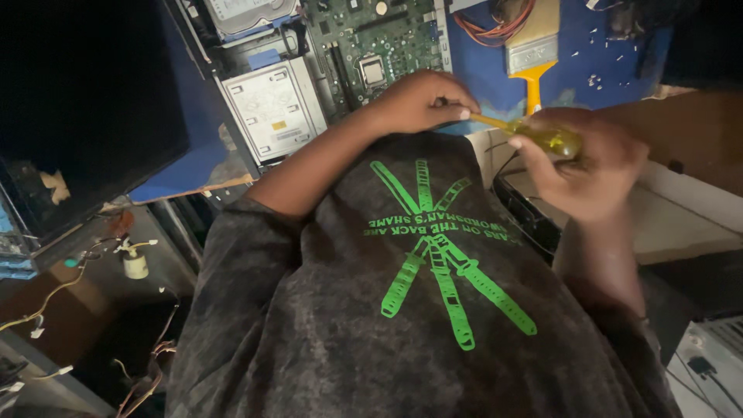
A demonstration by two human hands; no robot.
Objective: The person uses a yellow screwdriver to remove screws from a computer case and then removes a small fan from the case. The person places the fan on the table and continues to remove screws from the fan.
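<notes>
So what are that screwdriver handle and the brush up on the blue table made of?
The screwdriver handle, gripped in the right hand, looks like clear yellow-green plastic: light shines through it and it is glossy. The brush seems to have a yellow handle, painted wood or plastic, I cannot tell which, a dull silver metal band, and pale bristles. The left hand pinches the screwdriver's shaft.

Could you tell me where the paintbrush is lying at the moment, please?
In the head view, the paintbrush lies on the blue surface at the top, right of the circuit board, just beyond the right hand holding the screwdriver.
</notes>
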